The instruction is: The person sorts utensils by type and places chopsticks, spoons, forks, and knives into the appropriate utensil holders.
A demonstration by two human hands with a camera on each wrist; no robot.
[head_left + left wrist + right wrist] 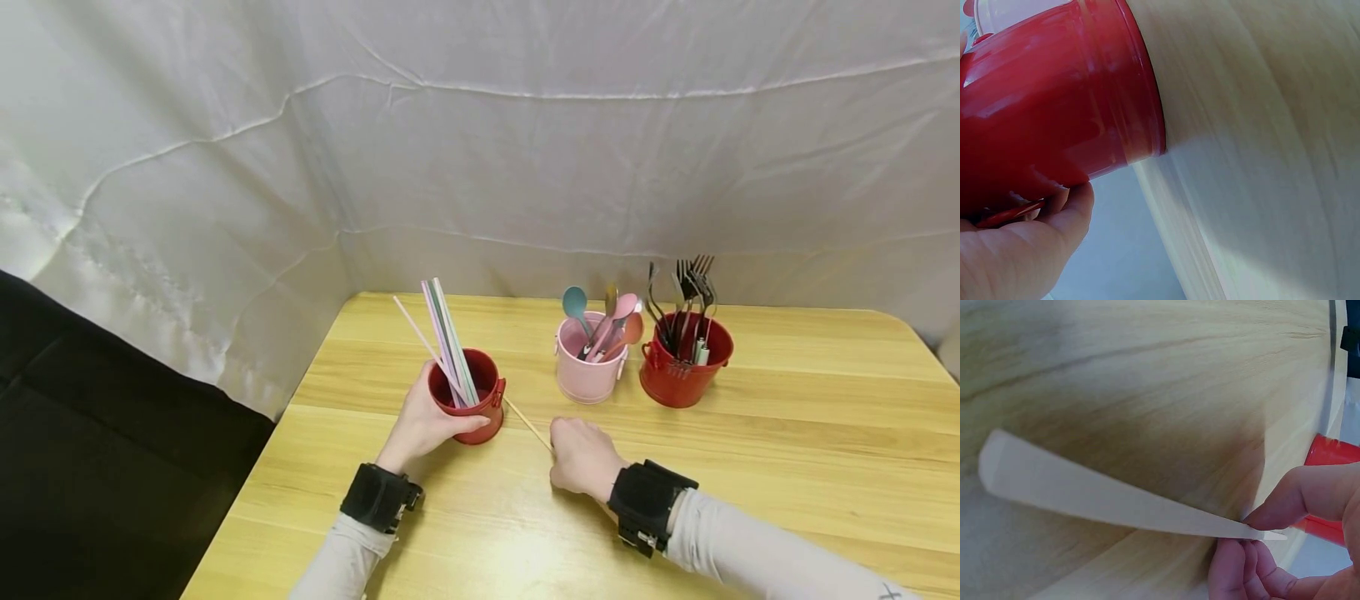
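Note:
On the left of the table, my left hand (pixel 426 417) grips a small red metal bucket (pixel 480 425), thumb across its near side. Several pastel chopsticks (pixel 454 350) lean inside it, one slanting away to the left. Up close in the left wrist view, fingers curl at the side of the bucket (pixel 1054 106) by its handle, its base against the wood. Right of this bucket, my right hand (pixel 583 457) pinches a cream chopstick (pixel 528 423) between thumb and fingers, low over the table. The chopstick (pixel 1097 494) has a squared thick end pointing away from the fingers.
Farther back stands a pink bucket (pixel 585 383) of colourful spoons (pixel 575 302). To its right is another red bucket (pixel 675 387) with dark and metal forks (pixel 693 287). A pale curtain (pixel 525 167) hangs behind the wooden table (pixel 795 467); dark cloth (pixel 97 450) lies left.

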